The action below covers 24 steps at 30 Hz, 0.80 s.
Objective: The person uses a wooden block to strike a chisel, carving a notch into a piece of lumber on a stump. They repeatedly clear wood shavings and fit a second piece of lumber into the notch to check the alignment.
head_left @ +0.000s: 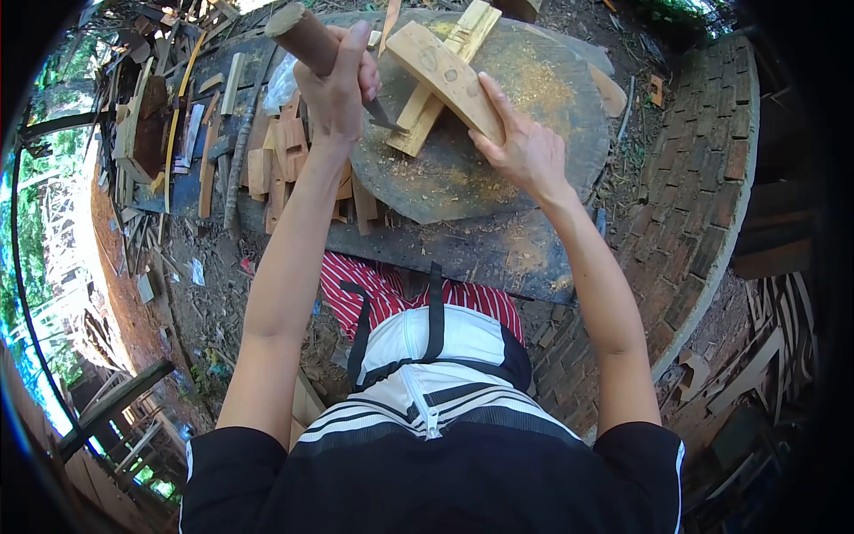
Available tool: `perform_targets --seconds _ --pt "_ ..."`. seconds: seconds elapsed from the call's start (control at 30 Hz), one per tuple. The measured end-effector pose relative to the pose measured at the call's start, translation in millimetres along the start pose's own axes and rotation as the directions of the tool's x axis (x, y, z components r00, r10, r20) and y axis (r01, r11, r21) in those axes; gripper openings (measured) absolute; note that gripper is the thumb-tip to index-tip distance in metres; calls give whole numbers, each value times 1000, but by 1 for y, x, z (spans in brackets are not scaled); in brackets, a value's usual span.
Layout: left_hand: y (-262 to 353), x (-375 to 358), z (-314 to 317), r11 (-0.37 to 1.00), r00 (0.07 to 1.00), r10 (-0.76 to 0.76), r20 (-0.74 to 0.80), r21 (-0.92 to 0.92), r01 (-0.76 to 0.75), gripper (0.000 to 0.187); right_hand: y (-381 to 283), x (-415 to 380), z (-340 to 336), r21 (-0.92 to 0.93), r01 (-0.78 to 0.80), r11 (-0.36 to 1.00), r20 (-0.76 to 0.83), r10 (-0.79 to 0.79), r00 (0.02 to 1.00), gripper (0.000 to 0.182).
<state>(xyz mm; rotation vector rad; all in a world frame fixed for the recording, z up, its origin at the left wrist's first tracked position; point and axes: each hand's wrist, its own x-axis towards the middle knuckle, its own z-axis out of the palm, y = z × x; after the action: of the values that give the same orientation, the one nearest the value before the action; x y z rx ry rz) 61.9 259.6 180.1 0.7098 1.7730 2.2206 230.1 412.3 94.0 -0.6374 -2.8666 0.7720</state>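
My left hand (336, 93) is closed around the thick round wooden handle (305, 37) of a tool, whose dark metal tip (382, 116) points down at a flat strip of wood. My right hand (525, 149) holds the near end of a pale wooden block (447, 80) with dark round marks on its face. The block lies tilted across the strip of wood (415, 125). Beneath them is a broad round wooden slab (534, 178) strewn with sawdust and chips.
Several cut wooden pieces (291, 142) lie left of the slab. Farther left are stacked sticks and boards (142, 133). A curved brick wall (685, 169) runs along the right. Scrap wood (752, 365) lies at the lower right.
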Motion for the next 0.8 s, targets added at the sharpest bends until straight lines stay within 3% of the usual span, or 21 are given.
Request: perform_targets --seconds 0.13,0.37,0.47,0.53,0.6,0.67,0.73,0.8 --pt "-2 2 1 1000 1000 19 -20 15 -19 31 -2 1 -4 -24 -36 999 82 38 996 80" --pt "-5 4 6 999 998 30 54 14 -31 29 -4 0 -3 -13 -15 1000 27 15 1000 80" --pt "-8 6 10 999 993 28 112 18 -30 26 -8 0 -8 -45 -60 997 126 65 990 80" --pt "-10 6 12 996 996 22 83 83 -29 23 -4 -3 1 -79 -20 997 31 23 999 80" --pt "-19 10 8 997 998 -1 67 76 -4 22 -10 -6 -2 -113 -29 993 45 35 998 81" --pt "-22 10 5 971 992 92 88 214 -109 32 -11 -7 0 -144 -30 989 69 40 997 81" --pt "-20 6 5 976 992 102 76 184 -114 21 -4 -6 8 -85 27 996 -64 -32 997 80" --pt "-16 4 5 963 991 102 83 243 -120 25 -9 -6 3 -121 -6 993 22 9 1000 82"
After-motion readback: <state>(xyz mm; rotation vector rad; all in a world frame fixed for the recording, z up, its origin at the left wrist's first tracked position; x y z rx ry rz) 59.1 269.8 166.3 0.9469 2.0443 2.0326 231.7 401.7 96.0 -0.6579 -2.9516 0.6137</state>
